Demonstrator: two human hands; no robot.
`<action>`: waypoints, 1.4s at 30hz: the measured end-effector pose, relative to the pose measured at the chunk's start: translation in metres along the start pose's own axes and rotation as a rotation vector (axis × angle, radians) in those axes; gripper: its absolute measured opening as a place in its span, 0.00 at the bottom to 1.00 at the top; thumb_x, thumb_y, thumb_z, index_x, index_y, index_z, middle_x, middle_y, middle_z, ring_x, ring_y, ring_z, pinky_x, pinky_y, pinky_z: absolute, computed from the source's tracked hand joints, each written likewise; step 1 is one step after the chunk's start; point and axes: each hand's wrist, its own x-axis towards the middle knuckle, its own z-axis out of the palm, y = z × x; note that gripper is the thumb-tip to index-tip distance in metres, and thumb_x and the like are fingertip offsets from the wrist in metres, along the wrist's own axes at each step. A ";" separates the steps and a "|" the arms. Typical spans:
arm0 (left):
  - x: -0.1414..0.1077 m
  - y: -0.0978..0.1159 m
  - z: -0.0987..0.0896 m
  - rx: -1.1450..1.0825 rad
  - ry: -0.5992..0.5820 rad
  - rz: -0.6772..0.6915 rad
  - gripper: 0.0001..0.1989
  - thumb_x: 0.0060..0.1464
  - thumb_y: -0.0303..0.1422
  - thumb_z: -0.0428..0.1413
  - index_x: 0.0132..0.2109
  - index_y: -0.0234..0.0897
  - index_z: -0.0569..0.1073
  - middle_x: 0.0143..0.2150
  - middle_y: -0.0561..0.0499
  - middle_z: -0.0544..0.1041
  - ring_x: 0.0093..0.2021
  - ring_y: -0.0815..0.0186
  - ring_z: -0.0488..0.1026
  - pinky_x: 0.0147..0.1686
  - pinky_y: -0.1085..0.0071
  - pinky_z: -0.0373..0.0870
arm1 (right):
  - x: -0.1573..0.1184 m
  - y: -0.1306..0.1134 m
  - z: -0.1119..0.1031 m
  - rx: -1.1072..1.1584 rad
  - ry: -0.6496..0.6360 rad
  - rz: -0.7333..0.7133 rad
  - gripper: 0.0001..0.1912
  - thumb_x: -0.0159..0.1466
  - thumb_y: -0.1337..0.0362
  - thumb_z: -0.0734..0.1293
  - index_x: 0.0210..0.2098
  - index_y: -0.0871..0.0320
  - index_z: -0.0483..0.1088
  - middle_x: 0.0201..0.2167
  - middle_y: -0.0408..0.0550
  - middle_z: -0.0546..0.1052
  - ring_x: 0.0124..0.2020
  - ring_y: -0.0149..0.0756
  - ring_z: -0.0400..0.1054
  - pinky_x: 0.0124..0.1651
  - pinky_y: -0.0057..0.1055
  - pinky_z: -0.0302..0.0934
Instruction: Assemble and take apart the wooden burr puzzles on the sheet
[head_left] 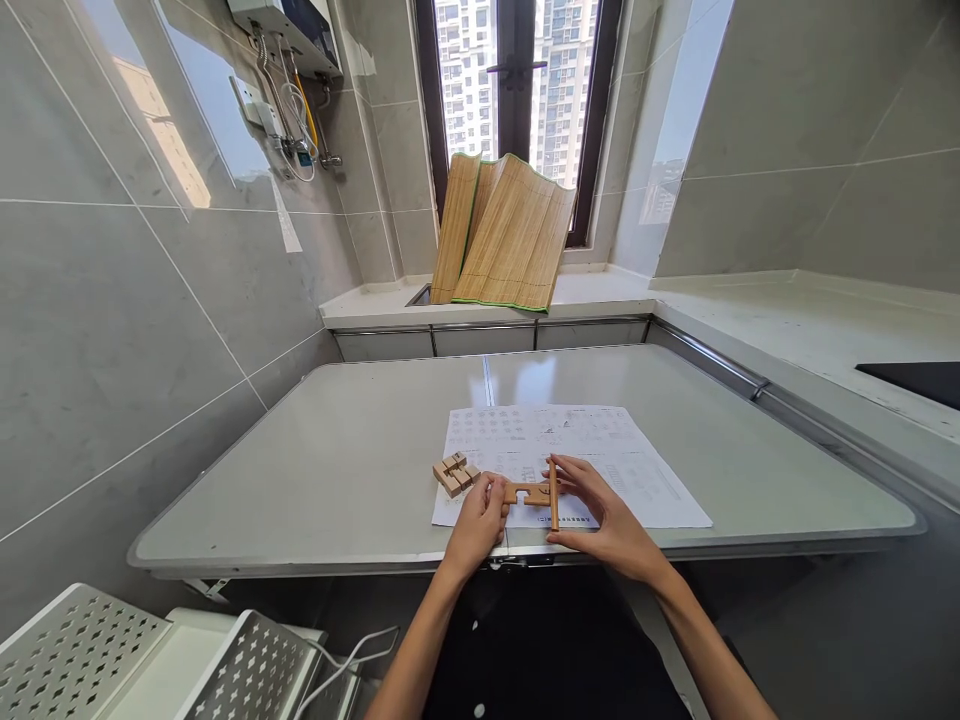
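My left hand (pixel 480 518) is closed on the left end of a notched wooden piece (pixel 534 493), held level above the front of a printed paper sheet (pixel 645 480). A slim upright wooden piece (pixel 554 497) stands across the right part of the notched piece. My right hand (pixel 606 520) grips that upright piece between thumb below and fingertips above. Several small wooden blocks (pixel 455 474) sit together at the sheet's left edge, just left of my left hand.
The sheet lies on a pale folding table (pixel 337 460) with its front edge near my body. Bamboo mats (pixel 517 235) lean by the window on the white ledge (pixel 607 287). A white perforated rack (pixel 82 650) stands at the lower left, beside a white cable (pixel 345 665).
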 end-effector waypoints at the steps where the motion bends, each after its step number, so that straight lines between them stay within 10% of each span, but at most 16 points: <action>1: -0.001 0.000 0.000 0.033 0.006 0.010 0.26 0.59 0.60 0.51 0.38 0.40 0.61 0.21 0.64 0.53 0.17 0.76 0.46 0.17 0.79 0.47 | 0.000 -0.001 -0.001 -0.036 -0.020 0.011 0.45 0.58 0.58 0.79 0.70 0.39 0.59 0.68 0.47 0.60 0.66 0.53 0.61 0.67 0.51 0.61; 42: -0.008 0.005 0.006 0.106 -0.015 0.090 0.22 0.63 0.56 0.50 0.42 0.41 0.64 0.29 0.55 0.72 0.29 0.64 0.72 0.39 0.66 0.71 | 0.011 0.001 0.028 -0.277 -0.054 -0.069 0.44 0.59 0.56 0.77 0.70 0.42 0.57 0.67 0.48 0.64 0.67 0.50 0.59 0.68 0.47 0.58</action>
